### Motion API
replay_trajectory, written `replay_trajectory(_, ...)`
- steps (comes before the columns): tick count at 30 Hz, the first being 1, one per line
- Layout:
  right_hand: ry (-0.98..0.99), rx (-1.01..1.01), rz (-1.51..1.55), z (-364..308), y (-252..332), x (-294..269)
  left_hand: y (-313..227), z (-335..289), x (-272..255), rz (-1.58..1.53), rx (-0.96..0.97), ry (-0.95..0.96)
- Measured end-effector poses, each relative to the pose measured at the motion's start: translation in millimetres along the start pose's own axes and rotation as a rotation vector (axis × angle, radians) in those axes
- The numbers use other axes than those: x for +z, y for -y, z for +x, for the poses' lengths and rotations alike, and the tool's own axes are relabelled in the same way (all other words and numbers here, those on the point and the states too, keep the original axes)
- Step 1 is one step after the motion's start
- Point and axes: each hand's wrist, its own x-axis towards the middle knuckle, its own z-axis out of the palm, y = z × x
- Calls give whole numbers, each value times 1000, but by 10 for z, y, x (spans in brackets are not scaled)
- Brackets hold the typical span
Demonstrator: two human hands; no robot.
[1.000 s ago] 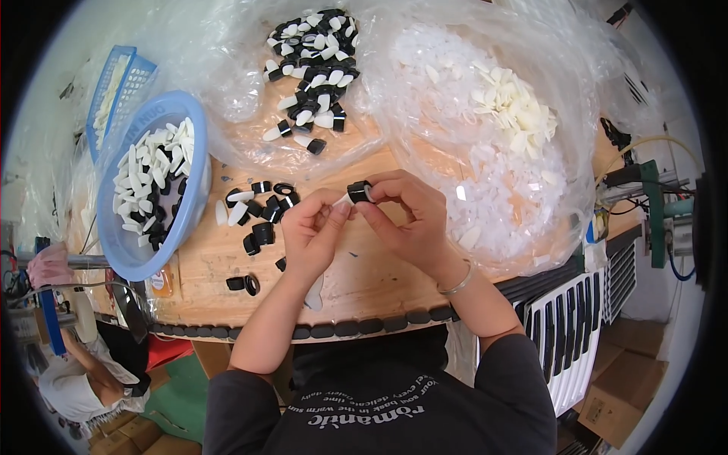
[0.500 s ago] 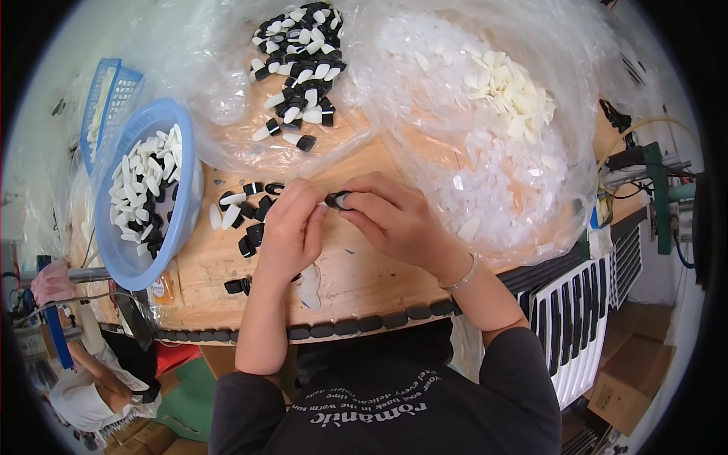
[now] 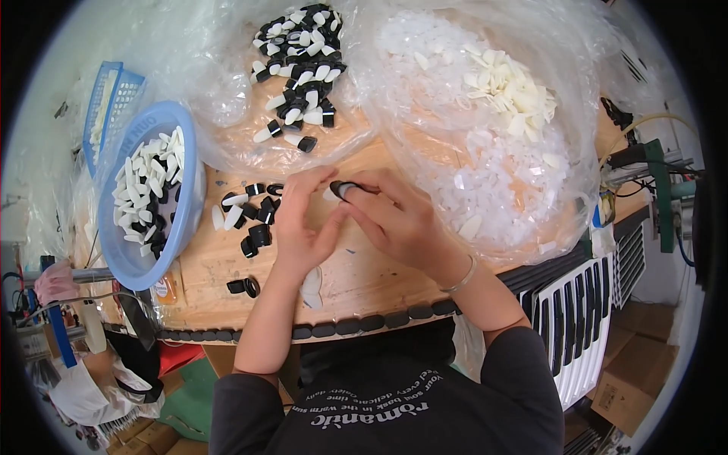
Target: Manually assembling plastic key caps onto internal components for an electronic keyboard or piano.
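The right hand (image 3: 396,211) pinches a small black band (image 3: 334,186) between thumb and fingers, a little above the wooden tabletop (image 3: 364,292) as seen here; how far off the surface it sits cannot be told. The band lies at that hand's fingertips, on their left side, its visible dark edge running roughly left to right, though the fingers cover much of it. A white tab (image 3: 328,196) shows at the band's left end, on the side facing the left hand (image 3: 298,227); whether it is seated in the band or merely beside it is not clear. The right hand is the nearer one, in contact with the band. The left hand stands open just across from it, forefinger above and thumb below, with the tab showing in the space between; any light touch there is hidden. Left of the left hand, loose black bands (image 3: 260,235) and white pieces (image 3: 218,218) lie scattered on the wood, and beyond them stands a blue basin (image 3: 199,171) of similar parts.
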Motion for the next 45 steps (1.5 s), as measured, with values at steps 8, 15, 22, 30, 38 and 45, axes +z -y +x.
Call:
replay_trajectory(8,17,23,-111,-53,62,47,139,-72,54,255,366,-90)
replay_trajectory(15,-4,46,72,8,96,-29,47,-40,47,257,289,-175)
replay_trajectory(22,-61,674,-167,195,-854,-1275,139,-61,-139,76,66,-230)
replay_trajectory(30,323,695,-754,-218,-1406,-1067,11,-18,-72,78,172,-126)
replay_trajectory(38,310,602,-854,-241,-1474,-1081,24,-67,-75,-130,103,-109)
replay_trajectory(45,414,580,-639,-105,-1373,-1186,82,-141,-95,-339,-47,-16)
